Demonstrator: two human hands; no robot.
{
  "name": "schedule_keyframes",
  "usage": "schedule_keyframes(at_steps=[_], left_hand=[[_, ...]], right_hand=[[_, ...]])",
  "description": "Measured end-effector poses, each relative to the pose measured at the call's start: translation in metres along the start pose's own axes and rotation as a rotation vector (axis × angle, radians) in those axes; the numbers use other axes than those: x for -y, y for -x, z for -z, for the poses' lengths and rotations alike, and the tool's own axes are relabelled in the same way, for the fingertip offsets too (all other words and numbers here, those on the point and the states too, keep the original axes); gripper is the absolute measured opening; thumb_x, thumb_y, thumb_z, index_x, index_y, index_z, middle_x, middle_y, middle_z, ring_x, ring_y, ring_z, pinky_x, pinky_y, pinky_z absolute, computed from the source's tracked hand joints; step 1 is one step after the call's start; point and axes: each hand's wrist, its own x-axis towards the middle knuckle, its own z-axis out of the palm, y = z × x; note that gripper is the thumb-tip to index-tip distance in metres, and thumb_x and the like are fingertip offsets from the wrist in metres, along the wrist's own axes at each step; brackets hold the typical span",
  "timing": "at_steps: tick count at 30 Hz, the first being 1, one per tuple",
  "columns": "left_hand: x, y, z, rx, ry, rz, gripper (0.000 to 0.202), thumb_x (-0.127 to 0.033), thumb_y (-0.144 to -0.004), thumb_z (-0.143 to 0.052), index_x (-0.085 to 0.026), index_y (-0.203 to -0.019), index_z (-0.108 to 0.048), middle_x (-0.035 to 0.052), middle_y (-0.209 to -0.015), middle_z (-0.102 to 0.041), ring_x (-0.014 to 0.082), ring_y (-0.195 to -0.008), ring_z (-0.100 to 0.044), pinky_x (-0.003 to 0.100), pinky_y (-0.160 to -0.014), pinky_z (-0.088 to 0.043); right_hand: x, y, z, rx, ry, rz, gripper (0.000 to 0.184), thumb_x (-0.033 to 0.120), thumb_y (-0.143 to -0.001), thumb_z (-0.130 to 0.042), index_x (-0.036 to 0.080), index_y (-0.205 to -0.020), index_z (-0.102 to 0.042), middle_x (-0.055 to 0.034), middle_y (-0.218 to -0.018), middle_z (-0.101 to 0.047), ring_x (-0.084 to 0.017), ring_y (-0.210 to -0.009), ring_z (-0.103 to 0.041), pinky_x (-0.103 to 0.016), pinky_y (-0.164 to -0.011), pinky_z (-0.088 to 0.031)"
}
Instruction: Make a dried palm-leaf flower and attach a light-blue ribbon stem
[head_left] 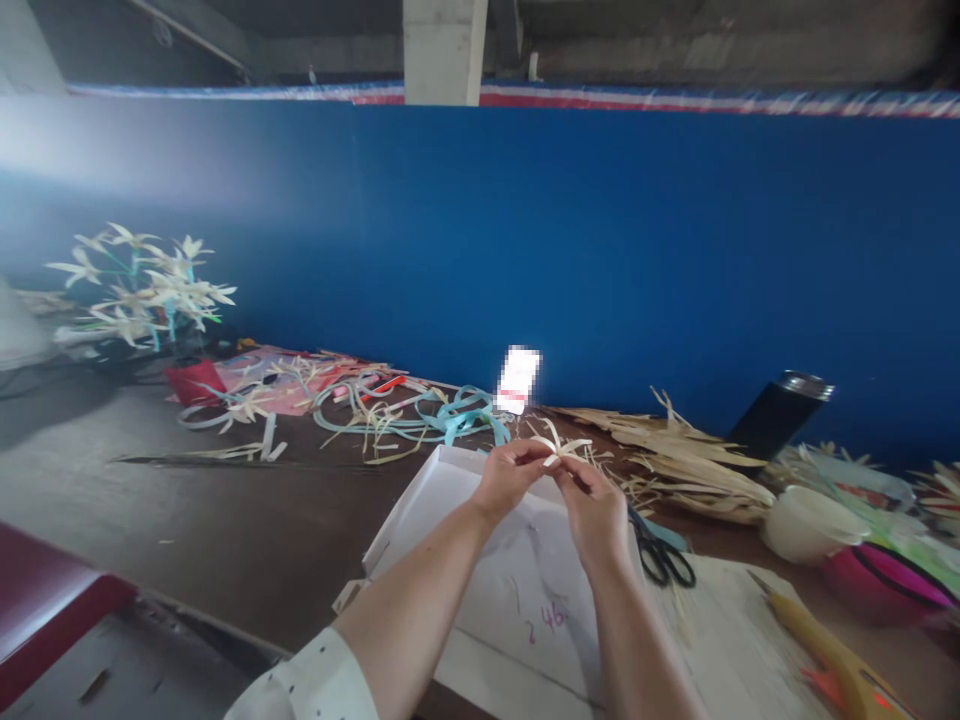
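Above a shallow white box [427,500], my left hand [511,478] and my right hand [596,505] meet at their fingertips. Pinched between them is a small pale flower [556,448] made of narrow dried-leaf strips, its petals fanning out upward. Both hands are closed on its base, so the lower part is hidden by the fingers. Handwritten pink numbers mark the white surface below my forearms. Black-handled scissors [667,562] lie right of my right hand.
Dried husks [675,470] are heaped behind, near a dark flask [780,410]. A white cup [814,525], pink bowl [885,585] and yellow-handled pointed tool [832,650] are at right. Blue ribbon [465,415] and a red pot [195,380] of pale flowers [150,280] stand leftward.
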Motion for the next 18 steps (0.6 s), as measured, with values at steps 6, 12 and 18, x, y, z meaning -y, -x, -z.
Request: schedule_keyframes(at_steps=[6, 12, 18], left_hand=[[-0.004, 0.003, 0.001, -0.071, -0.216, -0.174, 0.023, -0.035, -0.075, -0.064, -0.016, -0.087, -0.071, 0.0060, -0.087, -0.069, 0.0162, -0.084, -0.062, 0.026, -0.078, -0.048], [-0.007, 0.003, 0.002, -0.111, -0.352, -0.290, 0.018, -0.031, -0.079, -0.060, -0.018, -0.086, -0.071, 0.0049, -0.084, -0.069, 0.0152, -0.083, -0.061, 0.025, -0.077, -0.047], [-0.010, 0.004, 0.000, -0.067, -0.417, -0.313, 0.017, -0.031, -0.079, -0.060, -0.017, -0.081, -0.070, 0.0039, -0.081, -0.068, 0.0139, -0.079, -0.060, 0.024, -0.076, -0.046]], right_hand=[[0.002, 0.002, -0.003, 0.021, -0.157, -0.115, 0.039, 0.044, -0.069, -0.066, 0.016, -0.096, -0.071, -0.0029, -0.072, -0.066, -0.018, -0.066, -0.058, -0.026, -0.058, -0.044], [0.005, 0.001, -0.007, 0.027, -0.447, -0.248, 0.042, 0.040, -0.062, -0.073, 0.016, -0.096, -0.068, 0.0020, -0.060, -0.055, -0.007, -0.046, -0.040, -0.019, -0.041, -0.030], [0.007, -0.004, 0.002, -0.065, -0.731, -0.454, 0.035, 0.034, -0.059, -0.075, 0.018, -0.089, -0.067, -0.0005, -0.077, -0.063, -0.005, -0.049, -0.043, -0.016, -0.038, -0.031]])
